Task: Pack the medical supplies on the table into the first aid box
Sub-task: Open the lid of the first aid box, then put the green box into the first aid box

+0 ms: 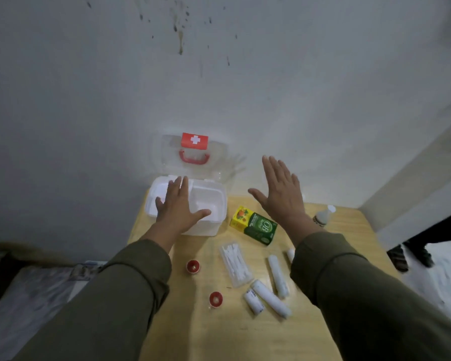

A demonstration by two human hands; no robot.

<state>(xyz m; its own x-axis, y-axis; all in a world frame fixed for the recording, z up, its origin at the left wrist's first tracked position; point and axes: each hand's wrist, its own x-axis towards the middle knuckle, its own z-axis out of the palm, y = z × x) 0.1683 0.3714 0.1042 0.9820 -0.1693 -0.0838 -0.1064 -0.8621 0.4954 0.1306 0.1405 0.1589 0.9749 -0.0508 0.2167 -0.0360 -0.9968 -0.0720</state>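
Note:
A white first aid box (208,196) stands open at the table's far left, its clear lid (195,155) with red cross and red handle leaning back on the wall. My left hand (179,204) lies flat over the box's inner tray, fingers spread. My right hand (280,188) hovers open above the table, holding nothing. Below it lies a green and yellow carton (254,225). Nearer me are a clear pack of cotton swabs (236,264), several white bandage rolls (277,276), and two small red round tins (193,266) (215,299). A small white bottle (323,216) lies at the right.
The wooden table (219,334) is small and stands against a grey stained wall (219,74). Another person's feet in sandals (412,254) are on the floor at the right. A patterned surface (37,290) lies low at the left.

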